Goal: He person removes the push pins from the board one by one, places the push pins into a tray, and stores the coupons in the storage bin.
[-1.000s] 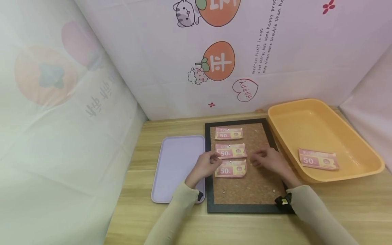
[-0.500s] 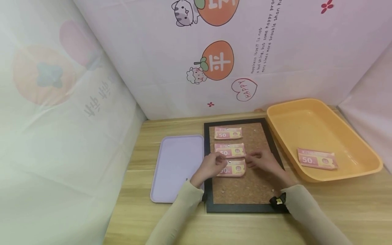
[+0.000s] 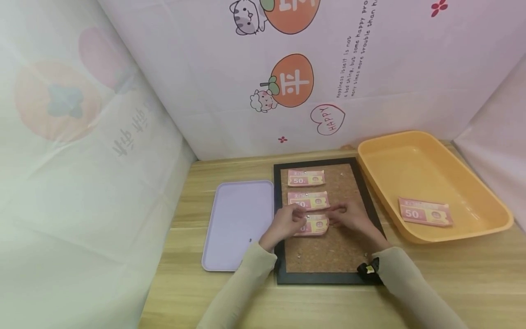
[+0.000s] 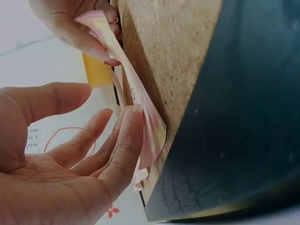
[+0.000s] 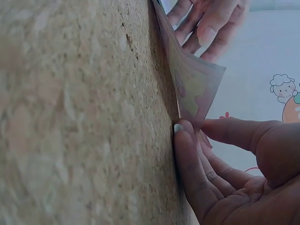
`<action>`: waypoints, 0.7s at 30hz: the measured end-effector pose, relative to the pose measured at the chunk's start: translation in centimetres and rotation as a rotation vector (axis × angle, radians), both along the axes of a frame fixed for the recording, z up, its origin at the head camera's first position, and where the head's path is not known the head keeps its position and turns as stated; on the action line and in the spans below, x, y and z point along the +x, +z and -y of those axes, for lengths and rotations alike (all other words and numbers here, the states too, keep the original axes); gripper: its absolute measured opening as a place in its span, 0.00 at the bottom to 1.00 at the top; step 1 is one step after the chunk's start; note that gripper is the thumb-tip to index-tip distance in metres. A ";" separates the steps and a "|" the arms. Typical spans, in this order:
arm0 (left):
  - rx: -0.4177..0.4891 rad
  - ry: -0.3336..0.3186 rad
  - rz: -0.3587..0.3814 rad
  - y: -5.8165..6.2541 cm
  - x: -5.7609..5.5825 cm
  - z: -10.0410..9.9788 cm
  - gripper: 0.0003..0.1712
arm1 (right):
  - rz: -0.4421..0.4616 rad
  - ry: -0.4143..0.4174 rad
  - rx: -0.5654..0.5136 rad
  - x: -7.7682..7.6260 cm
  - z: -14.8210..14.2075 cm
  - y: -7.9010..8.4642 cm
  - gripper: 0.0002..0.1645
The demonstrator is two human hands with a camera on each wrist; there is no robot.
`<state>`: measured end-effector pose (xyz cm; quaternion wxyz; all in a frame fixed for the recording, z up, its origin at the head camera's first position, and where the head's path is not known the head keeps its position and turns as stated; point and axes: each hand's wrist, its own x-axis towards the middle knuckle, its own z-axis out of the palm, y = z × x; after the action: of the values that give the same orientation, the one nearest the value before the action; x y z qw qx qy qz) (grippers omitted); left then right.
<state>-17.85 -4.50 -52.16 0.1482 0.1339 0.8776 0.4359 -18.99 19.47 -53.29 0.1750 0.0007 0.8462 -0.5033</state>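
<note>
Three pink-and-yellow paper coupons printed "50" lie one above another on the black-framed cork board (image 3: 328, 256): a top coupon (image 3: 306, 178), a middle coupon (image 3: 312, 200) and a bottom coupon (image 3: 318, 226). Each carries a small pin-like dot near its upper edge. My right hand (image 3: 351, 218) pinches the right end of the bottom coupon (image 5: 194, 89) between thumb and index finger, and that end curls up off the cork. At the coupon's left part, my left hand (image 3: 284, 224) touches it near the pin (image 4: 133, 93) with fingertips, its thumb held apart.
A yellow-orange tub (image 3: 435, 183) stands right of the board, with another coupon (image 3: 425, 212) inside. To the left lies a lilac tray (image 3: 234, 219) bearing a tiny dark object (image 3: 250, 240). Small pins (image 3: 299, 256) dot the lower cork. Printed cloth walls enclose the table.
My right hand has moved left onto the right end of the bottom coupon and now pinches it. My left hand has shifted slightly right, over that coupon's left part.
</note>
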 end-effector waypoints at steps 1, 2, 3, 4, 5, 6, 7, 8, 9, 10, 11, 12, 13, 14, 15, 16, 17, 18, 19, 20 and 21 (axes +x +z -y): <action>0.002 0.000 0.002 0.0 0.0 -0.1 0.18 | -0.009 0.007 0.013 0.0 0.0 0.0 0.19; 0.006 0.001 0.007 0.0 0.0 -0.2 0.18 | -0.005 0.007 0.010 0.1 0.0 -0.1 0.19; 0.008 0.001 0.012 0.0 0.0 -0.3 0.18 | -0.004 0.012 0.006 0.1 0.0 -0.1 0.19; 0.006 0.004 0.014 0.1 0.0 -0.3 0.18 | 0.001 0.010 0.001 0.1 0.0 -0.2 0.18; 0.007 0.005 0.016 0.1 0.1 -0.4 0.18 | 0.007 0.010 -0.005 0.1 0.0 -0.3 0.18; 0.006 0.006 0.016 0.2 0.1 -0.5 0.18 | 0.015 0.003 -0.008 0.1 0.0 -0.4 0.18; 0.006 0.008 0.017 0.2 0.1 -0.5 0.18 | 0.018 0.006 -0.010 0.2 0.0 -0.4 0.18; 0.003 0.009 0.017 0.2 0.1 -0.6 0.18 | 0.024 0.000 -0.017 0.2 0.0 -0.5 0.17; 0.001 0.010 0.015 0.2 0.0 -0.6 0.18 | 0.020 -0.001 -0.012 0.2 0.0 -0.6 0.17; -0.001 0.010 0.012 0.2 0.0 -0.7 0.18 | 0.015 -0.005 -0.008 0.2 0.0 -0.6 0.16; -0.002 0.012 0.013 0.1 0.0 -0.7 0.18 | 0.005 -0.001 -0.002 0.3 0.0 -0.6 0.16; -0.003 0.013 0.011 0.1 0.0 -0.7 0.18 | -0.007 0.005 0.005 0.3 0.0 -0.5 0.15; -0.002 0.014 0.011 0.0 0.0 -0.7 0.18 | -0.019 0.010 0.011 0.4 0.0 -0.5 0.15; -0.001 0.016 0.011 -0.1 0.0 -0.7 0.18 | -0.028 0.011 0.014 0.5 0.0 -0.5 0.15; 0.001 0.017 0.011 -0.1 0.0 -0.7 0.18 | -0.036 0.012 0.020 0.5 0.0 -0.5 0.15; 0.003 0.018 0.011 -0.2 0.0 -0.7 0.18 | -0.043 0.014 0.025 0.5 0.0 -0.4 0.15; 0.005 0.021 0.013 -0.2 -0.1 -0.7 0.18 | -0.047 0.017 0.028 0.6 0.1 -0.4 0.15; 0.006 0.023 0.012 -0.2 -0.1 -0.7 0.18 | -0.050 0.017 0.029 0.6 0.1 -0.4 0.15; 0.008 0.026 0.013 -0.2 -0.1 -0.7 0.18 | -0.048 0.015 0.028 0.7 0.1 -0.4 0.15; 0.012 0.028 0.012 -0.2 0.0 -0.7 0.18 | -0.046 0.016 0.028 0.7 0.2 -0.3 0.15; 0.013 0.031 0.013 -0.1 0.0 -0.7 0.18 | -0.042 0.016 0.026 0.7 0.2 -0.3 0.16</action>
<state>-17.88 -3.82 -52.30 0.1461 0.1184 0.8757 0.4448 -18.30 19.29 -53.58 0.1611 -0.0146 0.8561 -0.4908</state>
